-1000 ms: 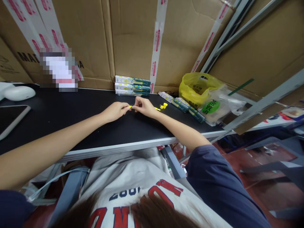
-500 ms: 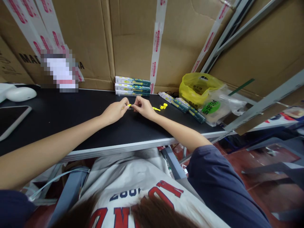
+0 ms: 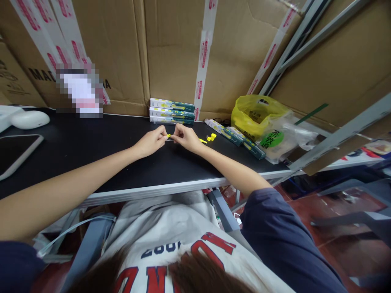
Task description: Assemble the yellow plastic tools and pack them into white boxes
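Observation:
Over the black tabletop [image 3: 100,162] my two hands meet, fingertips nearly touching. My left hand [image 3: 152,142] is closed in a pinch on a small yellow piece [image 3: 169,135], most of it hidden by the fingers. My right hand [image 3: 187,138] is also pinched, right beside that piece; whatever it grips is too small to make out. A thin pale line shows just under the fingertips. Just right of my right hand lie loose yellow parts [image 3: 213,137], one of them short and round.
Behind my hands narrow printed boxes [image 3: 171,112] are stacked against cardboard. More such boxes [image 3: 229,135] lie to the right, by a yellow plastic bag [image 3: 256,114] and a clear bag [image 3: 275,142]. At left are a tablet-like device [image 3: 18,152] and a white rounded object [image 3: 30,119].
The whole view has shifted slightly. Both hands keep their pinch at the same spot, and less of the yellow piece shows between the fingertips.

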Available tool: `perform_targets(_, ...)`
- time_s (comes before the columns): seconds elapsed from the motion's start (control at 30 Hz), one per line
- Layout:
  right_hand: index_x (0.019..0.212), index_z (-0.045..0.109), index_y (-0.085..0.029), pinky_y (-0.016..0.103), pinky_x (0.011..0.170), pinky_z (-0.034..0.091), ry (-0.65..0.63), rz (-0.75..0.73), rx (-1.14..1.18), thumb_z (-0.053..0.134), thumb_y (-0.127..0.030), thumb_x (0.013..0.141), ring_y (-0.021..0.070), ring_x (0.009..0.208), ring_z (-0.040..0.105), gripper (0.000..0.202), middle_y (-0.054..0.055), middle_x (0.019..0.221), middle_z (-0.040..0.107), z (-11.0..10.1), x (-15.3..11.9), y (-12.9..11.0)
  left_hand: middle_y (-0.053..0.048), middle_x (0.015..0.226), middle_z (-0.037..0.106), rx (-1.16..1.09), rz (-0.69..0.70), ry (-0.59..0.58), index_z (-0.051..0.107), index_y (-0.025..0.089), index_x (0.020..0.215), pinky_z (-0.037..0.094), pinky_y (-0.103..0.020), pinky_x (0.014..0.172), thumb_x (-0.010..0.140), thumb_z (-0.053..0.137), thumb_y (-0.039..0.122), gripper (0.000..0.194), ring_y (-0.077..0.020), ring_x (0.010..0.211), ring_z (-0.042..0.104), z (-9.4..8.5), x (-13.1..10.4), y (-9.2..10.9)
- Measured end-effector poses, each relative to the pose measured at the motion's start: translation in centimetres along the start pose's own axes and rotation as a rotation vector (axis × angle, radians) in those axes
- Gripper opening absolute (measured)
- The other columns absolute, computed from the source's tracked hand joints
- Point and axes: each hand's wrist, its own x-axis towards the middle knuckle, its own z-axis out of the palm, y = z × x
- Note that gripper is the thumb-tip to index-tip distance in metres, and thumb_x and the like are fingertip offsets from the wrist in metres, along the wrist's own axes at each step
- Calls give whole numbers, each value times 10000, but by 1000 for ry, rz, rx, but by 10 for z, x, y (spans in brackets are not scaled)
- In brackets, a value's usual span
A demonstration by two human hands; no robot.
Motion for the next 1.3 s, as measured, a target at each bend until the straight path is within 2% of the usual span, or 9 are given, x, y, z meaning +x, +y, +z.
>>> perform_targets(0.2,757,431,-211,261,626,405,-56,-49,54,588,-280,891,146,615,573,218,-16,658,613,-8,5,0,56,574,539,9,16,-17,442,226,852,379,-244,591,868,491,358,141,-118,509,467,-6,2,5)
perform_targets(0.4,775,458,-199,257,659,390,-76,-91,-47,584,-262,881,137,683,511,176,-8,752,568,-6,3,2,15,646,636,154,44,-22,487,226,887,407,-269,653,868,491,369,144,-163,605,565,-6,1,2)
perform_targets(0.57,871,515,-199,244,633,332,-85,-10,-199,575,-270,900,126,677,514,97,-22,781,583,-4,-3,-7,-50,791,697,254,60,4,516,225,937,426,-287,682,890,466,386,176,-216,725,649,-2,0,-1)
perform_targets(0.77,862,531,-195,239,612,283,-54,65,-341,561,-295,938,130,690,509,129,-13,784,583,0,-5,-17,-80,868,717,445,49,27,542,215,1046,429,-302,653,947,396,386,246,-252,750,671,0,-5,11)
perform_targets(0.87,829,501,-191,242,649,328,-41,-21,-359,539,-262,960,143,737,512,154,3,794,569,0,-4,-11,-81,870,718,500,53,24,538,214,1063,422,-299,633,959,372,388,261,-256,745,675,-2,-5,15)
perform_targets(0.97,814,485,-195,268,753,394,-53,-197,-399,505,-219,979,172,838,525,168,33,832,573,-3,-1,-3,-69,873,712,482,108,18,531,224,1052,422,-289,642,959,368,403,259,-240,746,672,-5,-3,12)
perform_targets(1.1,879,512,-198,310,853,425,-104,-377,-444,428,-211,1009,202,953,526,155,83,976,605,-9,0,1,-53,839,695,409,167,-31,517,226,981,421,-286,665,927,389,390,215,-220,714,649,-10,1,5)
perform_targets(1.17,913,519,-196,306,855,430,-121,-405,-428,412,-197,1008,201,973,532,143,91,1018,603,-9,-1,1,-47,815,685,364,172,-60,504,223,958,420,-284,674,913,399,385,198,-213,709,640,-11,1,3)
perform_targets(1.3,877,490,-193,276,755,422,-131,-340,-386,438,-171,979,178,825,528,116,45,845,558,-3,-3,3,-49,812,674,313,178,-73,479,224,933,416,-284,686,903,407,408,200,-212,725,636,-11,1,2)
